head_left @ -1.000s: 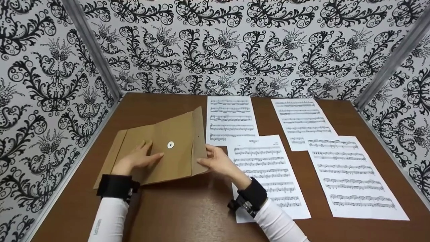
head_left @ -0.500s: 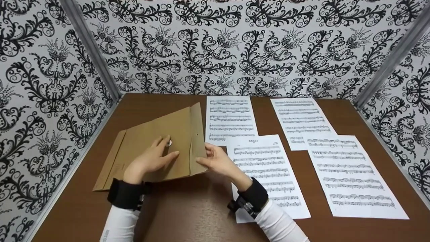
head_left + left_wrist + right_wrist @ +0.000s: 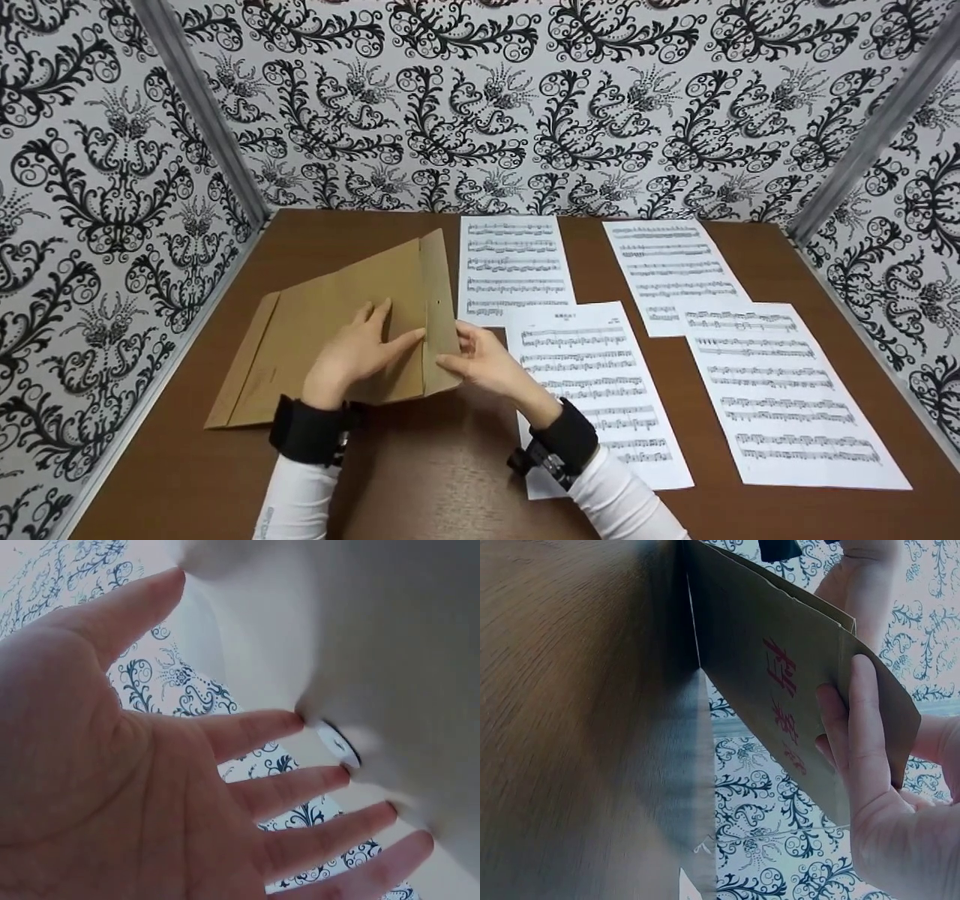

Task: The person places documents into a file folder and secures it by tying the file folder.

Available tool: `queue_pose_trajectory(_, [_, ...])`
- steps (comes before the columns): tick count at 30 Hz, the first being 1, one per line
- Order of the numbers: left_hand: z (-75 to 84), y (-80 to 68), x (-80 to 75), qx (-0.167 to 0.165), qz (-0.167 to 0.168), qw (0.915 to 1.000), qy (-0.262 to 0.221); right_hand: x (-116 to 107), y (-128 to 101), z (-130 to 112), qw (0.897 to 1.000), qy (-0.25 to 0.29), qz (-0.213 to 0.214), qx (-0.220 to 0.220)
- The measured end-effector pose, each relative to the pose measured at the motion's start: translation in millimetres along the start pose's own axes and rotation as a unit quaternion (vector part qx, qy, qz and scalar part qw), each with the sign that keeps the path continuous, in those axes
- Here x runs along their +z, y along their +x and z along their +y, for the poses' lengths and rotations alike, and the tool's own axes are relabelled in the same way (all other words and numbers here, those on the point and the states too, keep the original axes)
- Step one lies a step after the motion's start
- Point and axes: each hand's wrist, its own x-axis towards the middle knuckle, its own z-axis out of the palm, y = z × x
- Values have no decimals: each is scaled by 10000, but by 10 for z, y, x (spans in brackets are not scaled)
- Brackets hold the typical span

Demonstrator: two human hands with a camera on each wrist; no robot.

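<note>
A brown kraft paper envelope (image 3: 315, 319) is tilted up off the table at its right side, with its flap (image 3: 441, 307) at that end. My right hand (image 3: 491, 364) pinches the flap end, thumb on the near face and fingers behind. Across the envelope's upper face, my left hand (image 3: 356, 356) touches with fingers spread and fairly straight. In the left wrist view these fingertips press near a white round button (image 3: 337, 742), which the hand covers in the head view. Red characters (image 3: 781, 701) show on the envelope's underside in the right wrist view.
Sheets of music lie to the right on the brown table (image 3: 450, 480): a back sheet (image 3: 514, 262), a front sheet (image 3: 577, 352), a far right sheet (image 3: 675, 259) and a near right sheet (image 3: 787, 397). Patterned walls (image 3: 480, 112) enclose the back and sides.
My left hand has slid right across the envelope toward the flap, passing over the button. The envelope's right side has tilted up slightly. My right hand has kept its hold in nearly the same place.
</note>
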Motion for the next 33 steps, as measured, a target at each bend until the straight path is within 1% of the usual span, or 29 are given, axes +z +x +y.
queue_pose_trajectory(3, [29, 7, 28, -113, 116, 9999, 58, 7, -4, 9, 10000, -37, -12, 8])
queue_pose_trajectory(7, [48, 2, 45, -171, 247, 9994, 146, 12, -9, 10, 9999, -118, -22, -13])
queue_pose_trajectory(10, [63, -6, 46, -123, 326, 9992, 197, 18, -8, 13, 9999, -74, -53, 50])
queue_pose_trajectory(16, [132, -15, 11, 121, 498, 9980, 361, 12, 0, 28, 9999, 124, -74, 63])
queue_pose_trajectory(20, [204, -46, -27, 147, 627, 9967, 488, 4, 7, 38, 9999, 146, -35, 50])
queue_pose_trajectory(23, [258, -87, -66, 192, 850, 9944, 597, -3, -1, 24, 9999, 115, 44, 54])
queue_pose_trajectory(25, [285, -113, -93, 239, 1064, 9917, 674, -10, -4, 13, 9998, 132, 95, 61])
queue_pose_trajectory(28, [316, -145, -133, 336, 1413, 9863, 778, -18, -16, -24, 9996, 188, 169, 77])
queue_pose_trajectory(33, [374, -194, -211, 487, 1892, 9764, 917, -20, -42, -88, 9991, 331, 229, 111])
